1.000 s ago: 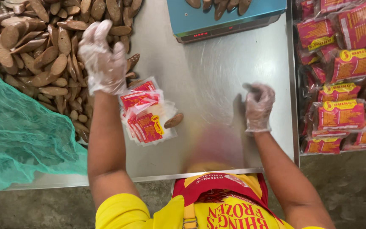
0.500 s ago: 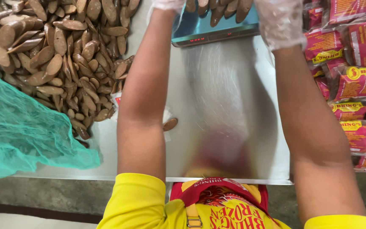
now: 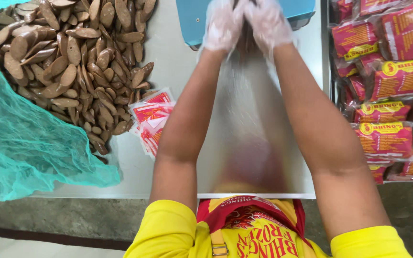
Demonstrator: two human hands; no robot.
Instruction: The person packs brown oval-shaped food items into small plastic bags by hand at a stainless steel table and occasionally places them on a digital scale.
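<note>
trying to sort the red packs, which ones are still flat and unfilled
The small stack of flat red packs beside the brown pile, left of the left forearm. The red packs at the right edge are plump and filled.

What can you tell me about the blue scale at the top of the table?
The scale looks like smooth blue plastic, with a flat top and rounded corner, sitting at the far edge of the steel table. The frame cuts off its far part. Both gloved hands, left hand and right hand, meet over its middle and cover it there. No display shows.
</note>
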